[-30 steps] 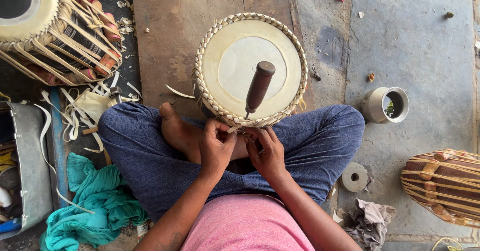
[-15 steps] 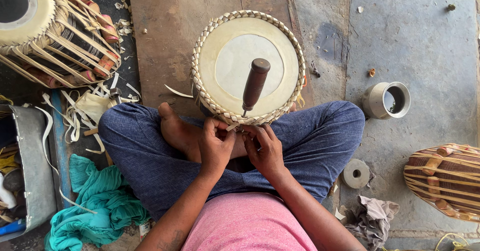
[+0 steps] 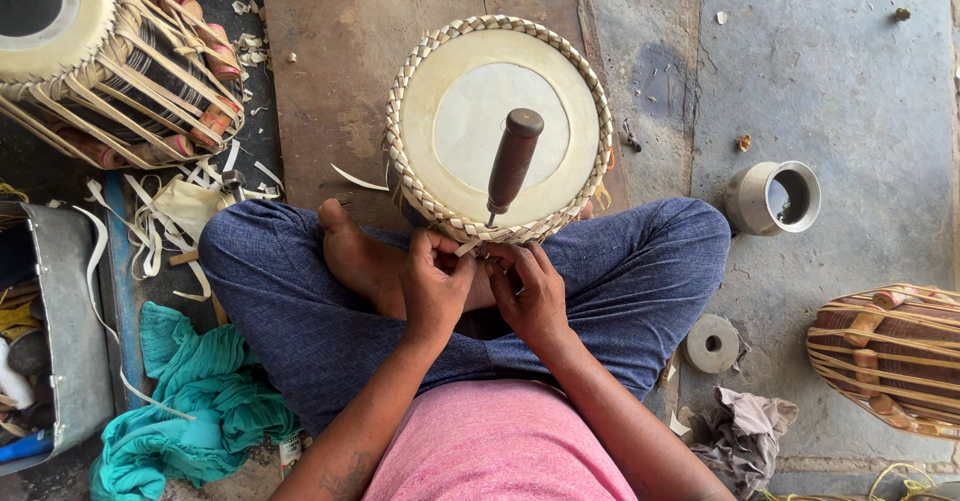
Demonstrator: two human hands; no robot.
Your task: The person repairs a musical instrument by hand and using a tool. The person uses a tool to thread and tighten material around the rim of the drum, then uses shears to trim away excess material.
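Pale braided rim of the drum [image 3: 497, 126] sits just beyond both hands, between the crossed knees; left hand [image 3: 436, 283] and right hand [image 3: 528, 289] pinch a thin strap end at its near edge; wooden-handled tool [image 3: 512, 163] stands wedged there; since half a second ago, grip and drum unchanged.

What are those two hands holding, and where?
Both the left hand and right hand pinch a thin strap at the drum's near braided rim.
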